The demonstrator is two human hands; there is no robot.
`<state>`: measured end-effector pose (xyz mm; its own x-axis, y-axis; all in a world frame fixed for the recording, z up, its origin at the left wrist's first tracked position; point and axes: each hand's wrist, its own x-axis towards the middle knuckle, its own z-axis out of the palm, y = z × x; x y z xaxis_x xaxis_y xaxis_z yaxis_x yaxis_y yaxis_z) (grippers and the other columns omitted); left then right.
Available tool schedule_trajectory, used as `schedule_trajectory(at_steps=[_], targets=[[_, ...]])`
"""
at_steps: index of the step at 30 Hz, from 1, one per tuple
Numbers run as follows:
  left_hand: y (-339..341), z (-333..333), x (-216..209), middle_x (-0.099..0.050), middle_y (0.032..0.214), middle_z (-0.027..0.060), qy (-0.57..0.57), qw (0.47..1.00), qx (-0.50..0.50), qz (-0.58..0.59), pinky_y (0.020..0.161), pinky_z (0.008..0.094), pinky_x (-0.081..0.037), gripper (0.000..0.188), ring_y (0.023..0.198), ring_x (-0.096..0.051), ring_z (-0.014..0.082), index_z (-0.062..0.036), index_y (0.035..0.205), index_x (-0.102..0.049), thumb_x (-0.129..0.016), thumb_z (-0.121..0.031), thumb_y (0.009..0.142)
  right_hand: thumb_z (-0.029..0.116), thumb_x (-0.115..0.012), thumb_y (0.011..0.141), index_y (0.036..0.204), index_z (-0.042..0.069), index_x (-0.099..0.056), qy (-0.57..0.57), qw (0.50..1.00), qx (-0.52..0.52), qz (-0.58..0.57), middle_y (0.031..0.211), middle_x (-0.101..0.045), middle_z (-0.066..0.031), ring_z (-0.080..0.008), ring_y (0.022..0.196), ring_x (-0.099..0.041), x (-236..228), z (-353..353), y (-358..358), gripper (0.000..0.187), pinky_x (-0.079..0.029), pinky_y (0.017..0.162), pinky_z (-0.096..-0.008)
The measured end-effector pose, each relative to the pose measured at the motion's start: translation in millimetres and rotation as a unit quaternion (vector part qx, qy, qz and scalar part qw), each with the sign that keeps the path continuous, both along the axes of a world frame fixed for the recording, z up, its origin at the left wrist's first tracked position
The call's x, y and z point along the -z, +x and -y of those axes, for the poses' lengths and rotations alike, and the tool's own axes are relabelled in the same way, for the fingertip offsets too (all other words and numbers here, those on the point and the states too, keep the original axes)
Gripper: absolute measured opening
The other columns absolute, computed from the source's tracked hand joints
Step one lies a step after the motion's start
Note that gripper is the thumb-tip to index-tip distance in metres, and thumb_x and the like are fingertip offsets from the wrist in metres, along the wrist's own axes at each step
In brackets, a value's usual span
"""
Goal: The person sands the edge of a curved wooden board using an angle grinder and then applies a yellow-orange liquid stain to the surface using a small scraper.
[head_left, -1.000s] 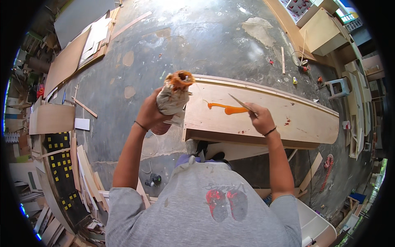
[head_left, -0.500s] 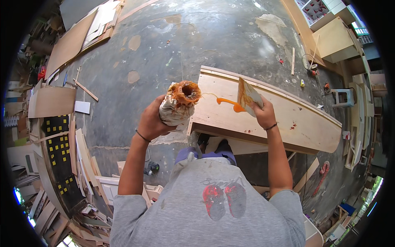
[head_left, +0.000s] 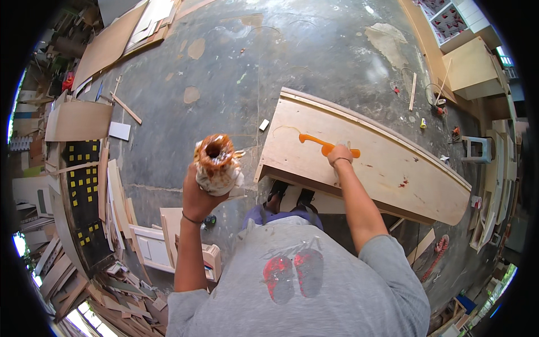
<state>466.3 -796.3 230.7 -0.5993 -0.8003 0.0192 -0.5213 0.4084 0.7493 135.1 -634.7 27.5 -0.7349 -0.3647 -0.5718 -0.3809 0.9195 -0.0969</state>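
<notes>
My left hand (head_left: 203,188) is wrapped round a glue container (head_left: 224,182), its open mouth crusted with brown-orange glue. It is held upright, left of a long pale plywood panel (head_left: 387,168) with a raised strip along its far edge. My right hand (head_left: 340,153) is closed over the panel, on a flat spreader that now shows little more than an edge. Beside those fingers runs a wet trail of orange glue (head_left: 314,139), with more of it just to the right. Whether the spreader touches the wood is hard to tell.
Wood offcuts (head_left: 115,208) and a black board with yellow squares (head_left: 78,185) lie at the left. A blue-grey stool (head_left: 477,150), a cabinet box (head_left: 471,70) and a small yellow can (head_left: 423,123) are at the right. Stained concrete floor (head_left: 236,84) surrounds the panel.
My right hand has come down and nearer to the glue, tilting the spreader from broad face to edge. My left hand has drawn back and left with the container, away from the panel.
</notes>
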Motion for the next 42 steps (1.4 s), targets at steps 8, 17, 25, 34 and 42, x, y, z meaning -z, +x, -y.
schedule_trajectory(at_steps=[8,17,25,34,42], targets=[[68,-23,48,-0.059,0.104,0.0123,-0.012,0.988,-0.154,-0.005,0.084,0.0332,-0.045,0.063,0.097,-0.059,0.0237,-0.0006,0.109,-0.051,-0.082,-0.012,0.056,0.019,-0.050,0.079,0.099,0.001,-0.062,-0.042,0.996,-0.080,0.024,0.101,-0.062,-0.0210,-0.0336,0.096,-0.060,-2,121,56,0.029,-0.049,0.081,-0.0394],[148,-37,85,-0.059,0.109,0.0135,-0.063,0.948,-0.307,0.052,0.094,0.0352,-0.039,0.059,0.104,-0.055,0.0252,0.0008,0.109,-0.055,-0.080,-0.017,0.060,0.011,-0.045,0.079,0.097,0.002,-0.056,-0.098,0.931,-0.347,0.048,0.090,-0.065,-0.0167,-0.0315,0.085,-0.064,13,180,174,0.023,-0.050,0.072,-0.0414],[214,-89,151,-0.044,0.126,0.0197,-0.005,0.850,-0.525,0.042,0.101,0.0359,-0.034,0.085,0.117,-0.045,0.0285,0.0083,0.126,-0.034,-0.082,-0.017,0.061,0.012,-0.052,0.080,0.093,0.005,-0.056,-0.140,0.895,-0.424,0.022,0.083,-0.064,-0.0164,-0.0319,0.078,-0.063,-30,148,95,0.016,-0.050,0.068,-0.0402],[238,-122,193,-0.046,0.125,0.0220,-0.029,0.787,-0.614,0.046,0.097,0.0373,-0.038,0.084,0.114,-0.048,0.0304,0.0129,0.122,-0.038,-0.082,-0.024,0.060,0.012,-0.050,0.075,0.097,0.004,-0.054,-0.122,0.894,-0.431,0.018,0.082,-0.063,-0.0178,-0.0341,0.076,-0.063,17,101,181,0.023,-0.049,0.067,-0.0451],[240,-134,199,-0.047,0.124,0.0205,0.004,0.797,-0.600,0.072,0.096,0.0359,-0.040,0.082,0.112,-0.050,0.0291,0.0104,0.122,-0.038,-0.082,-0.022,0.061,0.010,-0.049,0.077,0.113,0.005,-0.052,-0.121,0.898,-0.422,-0.005,0.091,-0.062,-0.0182,-0.0328,0.081,-0.061,-37,90,111,0.036,-0.049,0.065,-0.0421]])
